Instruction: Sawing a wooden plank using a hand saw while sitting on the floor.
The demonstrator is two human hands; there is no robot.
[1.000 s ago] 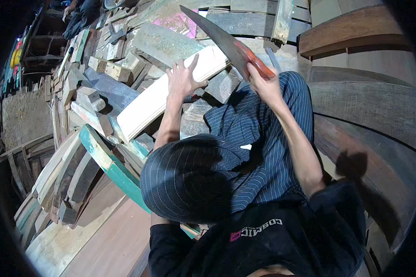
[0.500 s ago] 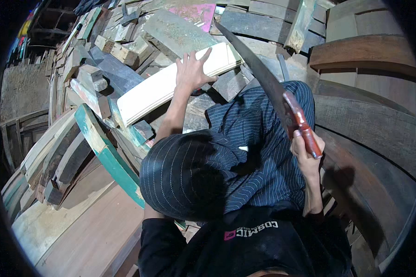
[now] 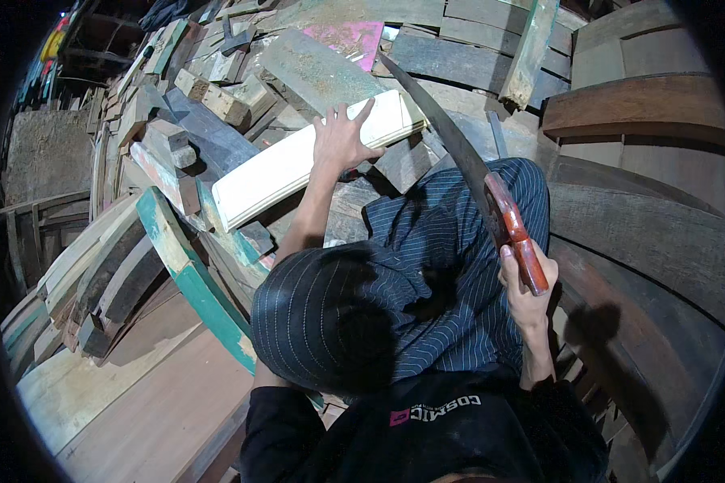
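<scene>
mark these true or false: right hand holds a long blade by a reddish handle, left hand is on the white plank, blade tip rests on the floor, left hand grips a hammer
1. The right hand holds a long curved blade by its reddish handle. True.
2. The left hand rests on the white plank. True.
3. The blade tip rests on the floor. False: it points up over the wood pile.
4. The left hand grips a hammer. False: its fingers are spread on the plank.

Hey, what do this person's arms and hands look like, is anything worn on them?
Both forearms are bare, with no gloves, watch or rings to be seen. The left hand and the right hand are uncovered. Black short sleeves of a black top cover the upper arms only; the top has a small pink and white print at the chest.
</scene>
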